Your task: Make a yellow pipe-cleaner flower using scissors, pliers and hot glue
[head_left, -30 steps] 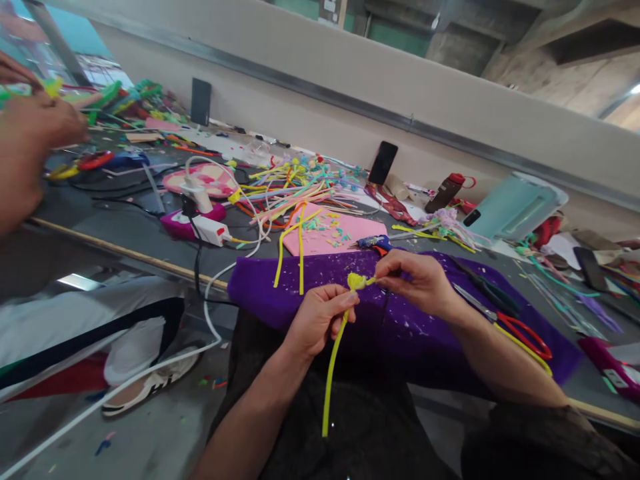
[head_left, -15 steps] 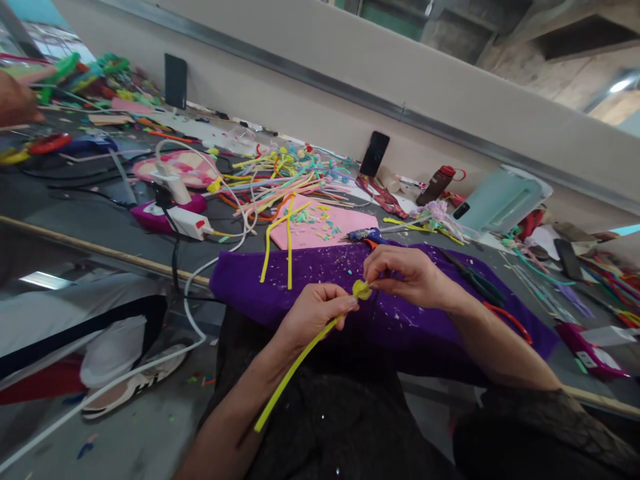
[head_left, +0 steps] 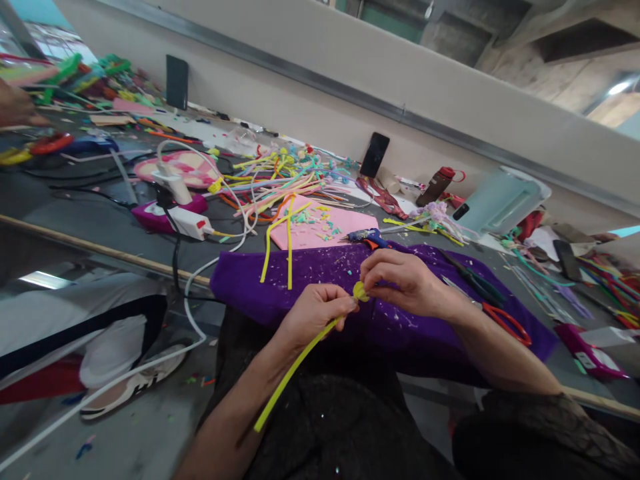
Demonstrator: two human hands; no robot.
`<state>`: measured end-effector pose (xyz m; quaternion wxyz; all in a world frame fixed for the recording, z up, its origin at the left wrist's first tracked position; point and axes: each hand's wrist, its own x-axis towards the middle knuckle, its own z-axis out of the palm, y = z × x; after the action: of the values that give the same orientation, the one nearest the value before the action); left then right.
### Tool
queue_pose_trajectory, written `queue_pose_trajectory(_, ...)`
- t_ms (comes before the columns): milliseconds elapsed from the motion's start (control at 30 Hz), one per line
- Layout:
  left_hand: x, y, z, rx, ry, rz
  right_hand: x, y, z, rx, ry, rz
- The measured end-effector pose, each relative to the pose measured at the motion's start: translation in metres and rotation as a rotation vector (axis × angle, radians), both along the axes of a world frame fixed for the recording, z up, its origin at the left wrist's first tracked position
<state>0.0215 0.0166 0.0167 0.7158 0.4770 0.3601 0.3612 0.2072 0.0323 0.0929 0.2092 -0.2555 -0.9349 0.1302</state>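
A yellow fuzzy stem (head_left: 295, 373) is pinched near its upper end by my left hand (head_left: 320, 312), and its long tail hangs down over my forearm side. At that upper end sits a small yellow looped tuft (head_left: 360, 291). The fingertips of my right hand (head_left: 400, 280) are closed on the tuft's right side. Both hands are above a purple cloth (head_left: 270, 273) dotted with small scraps. Just beyond my right hand lies a blue glue gun (head_left: 367, 236), partly on a pink sheet (head_left: 310, 233).
Loose coloured stems (head_left: 295, 177) are heaped beyond the pink sheet. Red-handled scissors (head_left: 507, 323) and dark-handled pliers (head_left: 480, 283) lie by my right forearm. A white cable (head_left: 193, 313) crosses on the left. Another person's hand (head_left: 17, 107) shows at the far left.
My right hand has shifted slightly left against the yellow tuft, exposing more of the scissors. My left hand keeps its pinch. The other person's hand has moved slightly.
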Motion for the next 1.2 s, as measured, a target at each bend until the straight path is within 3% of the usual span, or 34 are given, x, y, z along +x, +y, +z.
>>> queue_pose_trajectory(900, -0.0011, -0.0008, -0.0024, 0.009, 0.008, 0.009, -0.0024, 0.0025, -0.0004, 0.121, -0.115, 0.01)
queue_pose_trajectory(1200, -0.0046, 0.0014, -0.0067, -0.031, -0.059, 0.0, 0.0061, -0.0003, 0.0034, 0.121, 0.107, -0.037)
